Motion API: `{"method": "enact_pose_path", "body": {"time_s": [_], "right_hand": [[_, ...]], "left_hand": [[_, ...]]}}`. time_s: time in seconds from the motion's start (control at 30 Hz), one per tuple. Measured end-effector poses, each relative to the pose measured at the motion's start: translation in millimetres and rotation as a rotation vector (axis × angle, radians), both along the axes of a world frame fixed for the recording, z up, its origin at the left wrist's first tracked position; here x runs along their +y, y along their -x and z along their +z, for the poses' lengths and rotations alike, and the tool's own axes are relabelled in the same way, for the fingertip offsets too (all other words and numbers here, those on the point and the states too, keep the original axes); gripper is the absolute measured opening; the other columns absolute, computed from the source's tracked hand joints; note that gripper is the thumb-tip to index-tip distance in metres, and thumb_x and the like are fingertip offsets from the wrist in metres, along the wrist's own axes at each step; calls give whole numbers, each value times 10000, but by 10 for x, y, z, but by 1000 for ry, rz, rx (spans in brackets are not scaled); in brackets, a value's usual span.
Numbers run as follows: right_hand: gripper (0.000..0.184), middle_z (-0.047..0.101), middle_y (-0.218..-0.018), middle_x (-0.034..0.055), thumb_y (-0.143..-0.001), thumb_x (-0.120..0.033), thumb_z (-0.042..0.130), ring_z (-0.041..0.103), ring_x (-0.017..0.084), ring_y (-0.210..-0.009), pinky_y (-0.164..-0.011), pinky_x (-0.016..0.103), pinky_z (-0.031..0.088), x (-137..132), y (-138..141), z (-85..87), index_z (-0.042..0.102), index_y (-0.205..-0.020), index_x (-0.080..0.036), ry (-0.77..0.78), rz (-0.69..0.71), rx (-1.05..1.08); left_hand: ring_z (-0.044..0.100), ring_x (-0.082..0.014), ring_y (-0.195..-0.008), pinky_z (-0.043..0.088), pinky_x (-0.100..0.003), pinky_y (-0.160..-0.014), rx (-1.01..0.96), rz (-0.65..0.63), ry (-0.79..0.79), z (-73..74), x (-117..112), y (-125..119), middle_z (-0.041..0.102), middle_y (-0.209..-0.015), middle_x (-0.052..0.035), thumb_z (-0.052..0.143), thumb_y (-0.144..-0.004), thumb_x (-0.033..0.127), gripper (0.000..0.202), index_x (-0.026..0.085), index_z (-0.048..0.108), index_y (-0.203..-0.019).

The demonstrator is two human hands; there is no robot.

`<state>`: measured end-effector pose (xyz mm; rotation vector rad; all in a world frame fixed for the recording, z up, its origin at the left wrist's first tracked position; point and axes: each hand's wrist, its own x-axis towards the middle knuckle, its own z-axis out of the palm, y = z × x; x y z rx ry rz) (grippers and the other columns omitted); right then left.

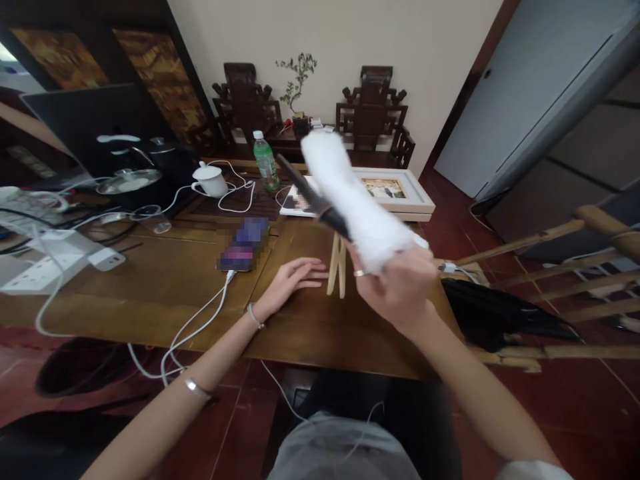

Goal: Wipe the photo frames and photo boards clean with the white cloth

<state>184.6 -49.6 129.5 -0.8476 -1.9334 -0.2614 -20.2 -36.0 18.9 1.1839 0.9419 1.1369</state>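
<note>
My right hand (397,290) is raised over the table's right half, its fingers closed around a white fluffy cloth (345,180) that is smeared by motion. A long dark tool (305,187) sticks out beside the cloth toward the far left; its kind is unclear, and I cannot tell whether the same hand holds it. Below this, two pale wooden sticks (333,270) form a narrow V, their upper ends hidden. On the wooden table (300,333) my left hand (295,283) lies flat with fingers stretched out, the tips close to the sticks.
A phone (244,245) with a charging cable lies left of my left hand. Behind are a green-labelled bottle (266,162), a lidded white cup (210,180) and a white picture frame (417,190). Further left stand a power strip (55,260), a pot and a laptop (90,127).
</note>
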Motion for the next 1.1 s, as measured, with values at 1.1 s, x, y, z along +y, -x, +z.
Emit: {"method": "enact_pose_path", "body": {"time_s": [1.1], "right_hand": [[508, 706, -968, 186, -854, -511, 403, 645, 312, -1006, -799, 479, 495, 582, -1504, -171, 683, -700, -117, 614, 263, 981]], "left_hand": [[669, -241, -923, 538, -294, -756, -83, 175, 148, 62, -3, 53, 692, -1092, -101, 705, -756, 444, 580, 153, 554, -1235]]}}
